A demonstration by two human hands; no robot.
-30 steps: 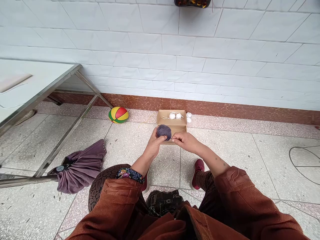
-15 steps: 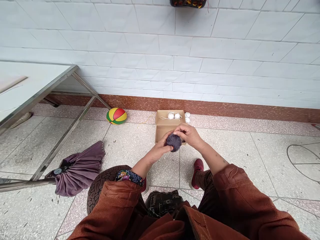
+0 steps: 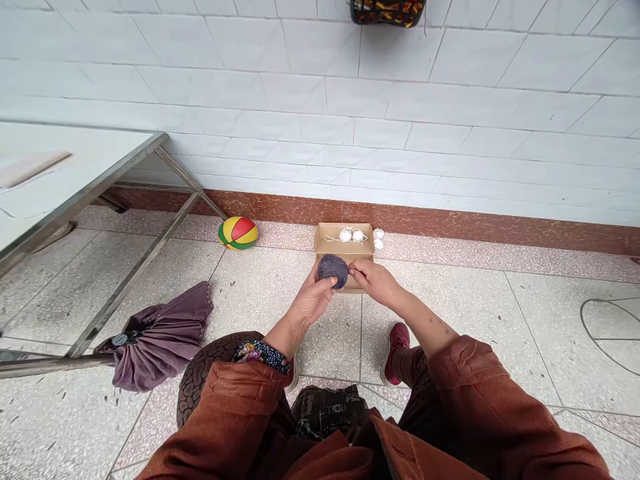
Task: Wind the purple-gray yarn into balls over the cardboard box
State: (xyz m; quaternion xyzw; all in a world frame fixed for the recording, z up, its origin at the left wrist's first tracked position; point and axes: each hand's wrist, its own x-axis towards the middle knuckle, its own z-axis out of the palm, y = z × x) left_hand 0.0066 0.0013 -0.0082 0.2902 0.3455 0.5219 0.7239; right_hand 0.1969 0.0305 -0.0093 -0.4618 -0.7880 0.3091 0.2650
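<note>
My left hand (image 3: 311, 298) is wrapped around a dark grey-purple ball of yarn (image 3: 332, 270), its thumb across the lower front. Just right of the ball, my right hand (image 3: 374, 280) has its fingertips pinched on a short bit of the yarn's strand. Both hands are over an opened cardboard box (image 3: 320, 239) on the floor, and they hide part of its near half. Two white yarn balls (image 3: 345, 235) with loose ends lie in the far part of the box. More white balls (image 3: 379, 239) sit beside its right edge.
A red, yellow and green ball (image 3: 238, 233) rests near the wall. At left stand a metal-framed table (image 3: 120, 157) and a folded purple umbrella (image 3: 160, 340). A wire frame (image 3: 607, 339) lies at right. A dark basket (image 3: 388, 12) is at the top by the tiled wall.
The yarn ball has moved left and slightly up in my left hand. My right fingers have shifted from the ball's top to its right side. The view has tilted slightly.
</note>
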